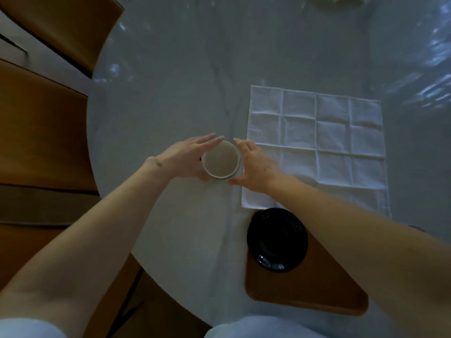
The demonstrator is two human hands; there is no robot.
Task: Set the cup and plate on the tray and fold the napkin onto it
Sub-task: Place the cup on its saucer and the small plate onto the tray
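Note:
A pale cup (221,159), seen from above, stands on the round white table (170,93). My left hand (188,156) lies against its left side and my right hand (253,162) against its right side, fingers stretched around the cup. A white creased napkin (324,132) lies unfolded flat to the right of the cup. Nearer to me, a black plate (277,240) rests on the far left corner of a brown wooden tray (305,293), which my right forearm partly hides.
Wooden chairs (44,132) stand along the table's left edge. Something pale sits at the far edge of the table (341,0), cut off by the frame. My lap shows at the bottom.

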